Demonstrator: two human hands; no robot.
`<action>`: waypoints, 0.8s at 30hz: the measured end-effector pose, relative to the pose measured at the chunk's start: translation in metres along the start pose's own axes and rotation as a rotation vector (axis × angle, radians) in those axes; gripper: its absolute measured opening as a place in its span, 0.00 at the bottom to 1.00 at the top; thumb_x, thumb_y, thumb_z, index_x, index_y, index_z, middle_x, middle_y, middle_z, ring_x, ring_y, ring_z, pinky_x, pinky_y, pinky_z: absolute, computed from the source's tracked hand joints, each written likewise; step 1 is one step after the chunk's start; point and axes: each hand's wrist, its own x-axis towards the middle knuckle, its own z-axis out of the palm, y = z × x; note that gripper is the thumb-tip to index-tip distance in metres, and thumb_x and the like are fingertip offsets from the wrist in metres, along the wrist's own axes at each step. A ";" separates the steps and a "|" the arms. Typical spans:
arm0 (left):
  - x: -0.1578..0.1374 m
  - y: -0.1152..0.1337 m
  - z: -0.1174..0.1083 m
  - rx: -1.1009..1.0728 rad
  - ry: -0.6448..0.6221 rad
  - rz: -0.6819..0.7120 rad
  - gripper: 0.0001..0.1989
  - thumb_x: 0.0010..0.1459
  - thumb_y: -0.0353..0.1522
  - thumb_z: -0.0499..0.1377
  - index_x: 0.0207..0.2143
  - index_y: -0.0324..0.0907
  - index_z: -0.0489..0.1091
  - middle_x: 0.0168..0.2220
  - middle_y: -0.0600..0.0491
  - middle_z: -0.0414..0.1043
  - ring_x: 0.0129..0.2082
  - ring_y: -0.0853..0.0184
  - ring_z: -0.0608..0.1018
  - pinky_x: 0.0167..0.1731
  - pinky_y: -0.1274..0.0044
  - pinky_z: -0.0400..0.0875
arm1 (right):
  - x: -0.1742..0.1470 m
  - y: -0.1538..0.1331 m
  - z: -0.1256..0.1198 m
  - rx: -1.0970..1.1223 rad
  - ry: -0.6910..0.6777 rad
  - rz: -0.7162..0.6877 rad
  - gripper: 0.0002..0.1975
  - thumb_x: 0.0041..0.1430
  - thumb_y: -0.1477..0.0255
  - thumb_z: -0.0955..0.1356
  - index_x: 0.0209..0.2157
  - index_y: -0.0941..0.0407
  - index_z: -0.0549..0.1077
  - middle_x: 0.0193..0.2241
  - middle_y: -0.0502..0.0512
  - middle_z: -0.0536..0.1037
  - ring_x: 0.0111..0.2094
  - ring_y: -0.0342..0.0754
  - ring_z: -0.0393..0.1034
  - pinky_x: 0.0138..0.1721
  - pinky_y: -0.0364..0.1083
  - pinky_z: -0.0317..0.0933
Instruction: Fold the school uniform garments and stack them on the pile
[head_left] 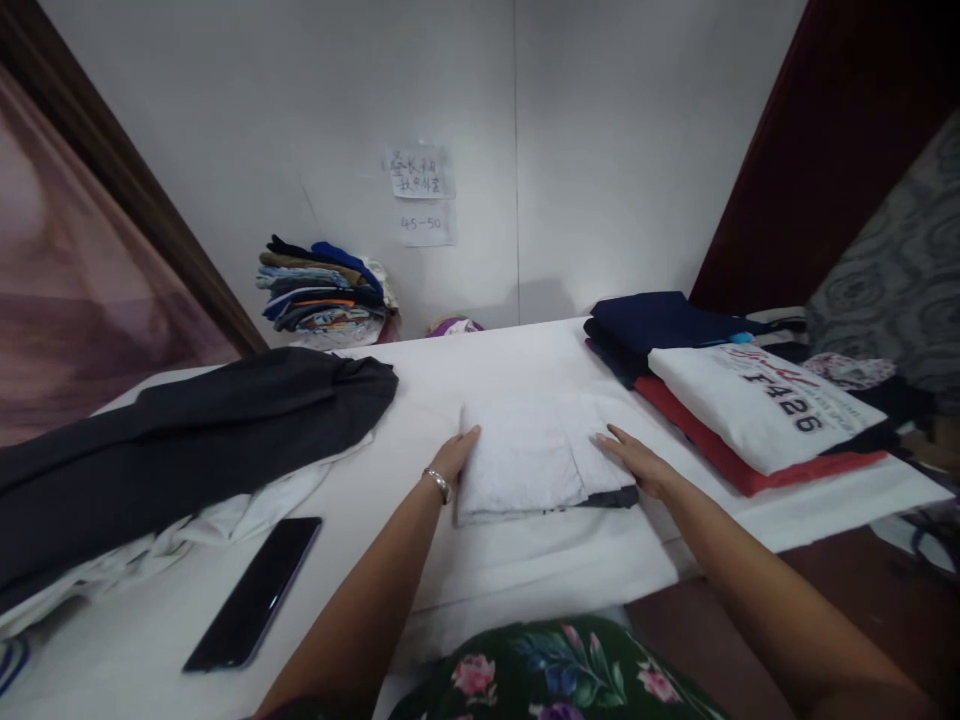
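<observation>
A folded white garment (525, 455) lies flat on the white-covered table in front of me. A dark grey layer (615, 498) peeks out under its near right edge. My left hand (459, 452), with a silver bracelet (438, 484) on the wrist, is at the garment's left edge. Its thumb rests on top, and its other fingers are mostly hidden by the cloth. At the opposite edge, my right hand (636, 462) touches the garment with fingers stretched out and apart.
Dark clothing (187, 430) lies over white cloth at left, near a black phone (255, 592). Folded clothes, with a white printed shirt (765, 400) on top, are piled at right. Another clothes stack (326, 290) stands far left, beside the wall. Handwritten paper notes (424, 195) hang there.
</observation>
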 end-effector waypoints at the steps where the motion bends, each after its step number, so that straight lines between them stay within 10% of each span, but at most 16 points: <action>1: 0.001 0.002 0.000 -0.052 -0.017 -0.042 0.24 0.54 0.47 0.60 0.44 0.37 0.72 0.41 0.43 0.77 0.42 0.58 0.78 0.40 0.72 0.73 | 0.002 -0.002 0.003 0.008 -0.028 -0.037 0.40 0.54 0.53 0.66 0.63 0.57 0.53 0.56 0.66 0.67 0.50 0.56 0.70 0.47 0.53 0.68; 15: -0.035 0.018 -0.009 -0.362 -0.334 -0.143 0.19 0.57 0.41 0.57 0.50 0.47 0.70 0.39 0.50 0.78 0.43 0.56 0.79 0.41 0.67 0.75 | -0.038 -0.066 -0.030 0.151 -0.108 -0.423 0.39 0.43 0.66 0.73 0.59 0.50 0.60 0.53 0.51 0.71 0.52 0.54 0.66 0.52 0.53 0.62; 24: -0.058 0.062 0.046 -0.305 -0.403 -0.048 0.19 0.59 0.41 0.54 0.50 0.46 0.69 0.41 0.49 0.78 0.45 0.56 0.77 0.39 0.67 0.75 | -0.061 -0.103 -0.102 -0.074 0.012 -0.545 0.39 0.46 0.67 0.73 0.60 0.50 0.60 0.56 0.51 0.69 0.56 0.54 0.62 0.57 0.53 0.56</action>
